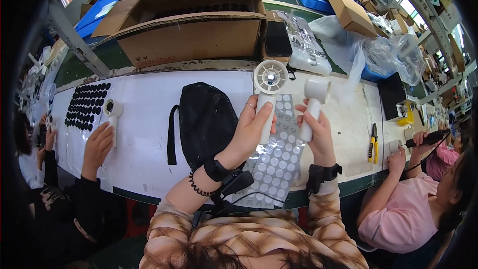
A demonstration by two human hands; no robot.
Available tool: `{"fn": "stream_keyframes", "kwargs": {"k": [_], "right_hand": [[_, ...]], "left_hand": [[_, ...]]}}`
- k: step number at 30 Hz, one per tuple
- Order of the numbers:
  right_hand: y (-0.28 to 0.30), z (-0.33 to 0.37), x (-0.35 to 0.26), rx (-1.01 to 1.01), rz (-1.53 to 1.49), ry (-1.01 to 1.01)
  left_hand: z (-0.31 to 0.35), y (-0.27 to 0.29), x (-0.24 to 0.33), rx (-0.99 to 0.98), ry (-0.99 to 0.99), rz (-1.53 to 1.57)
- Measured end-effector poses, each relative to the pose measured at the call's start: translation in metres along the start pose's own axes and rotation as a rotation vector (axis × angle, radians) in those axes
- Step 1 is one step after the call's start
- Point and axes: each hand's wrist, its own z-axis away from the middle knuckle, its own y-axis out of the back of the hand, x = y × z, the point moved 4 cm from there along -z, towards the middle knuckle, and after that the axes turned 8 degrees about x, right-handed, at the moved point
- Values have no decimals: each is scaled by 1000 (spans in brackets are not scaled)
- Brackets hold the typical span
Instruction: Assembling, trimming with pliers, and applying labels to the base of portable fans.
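My left hand (249,124) is wrapped round the handle of a white handheld fan (270,76). Its round, spoked head faces up, with a shiny centre. A second white handheld fan (316,91) is in my right hand (320,132), gripped by the handle, its cup-like head turned sideways. Both fans are held up side by side, apart from each other. Beneath them on the table lies a sheet of round pale stickers (274,167), partly covered by my hands. Left of my left hand rests a black mesh bag (206,119) with a strap.
An open cardboard box (189,40) stands at the back, beside a black rectangular object (277,40). Yellow-handled pliers (373,144) lie to the right. At left, a co-worker's hand holds another fan (112,108) near black round stickers (88,104); at right, another co-worker holds a black tool (429,138).
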Motion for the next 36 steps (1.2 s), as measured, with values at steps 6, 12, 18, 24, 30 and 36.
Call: {"fn": "stream_keyframes", "kwargs": {"k": [6,12,18,24,30,36], "right_hand": [[-21,1,16,-187,-153,-129],[-29,3,21,-236,-260,-173],[-25,8,26,-195,-164,-127],[-27,12,29,-73,-92,-16],[-23,12,27,14,-36,47],[-21,11,24,77,-43,52]], "left_hand": [[-4,5,-3,54,103,44],[-9,11,-8,126,118,83],[-9,9,-14,109,149,48],[-5,7,-15,108,160,24],[-5,6,-15,109,166,4],[-4,7,-17,121,191,13]]}}
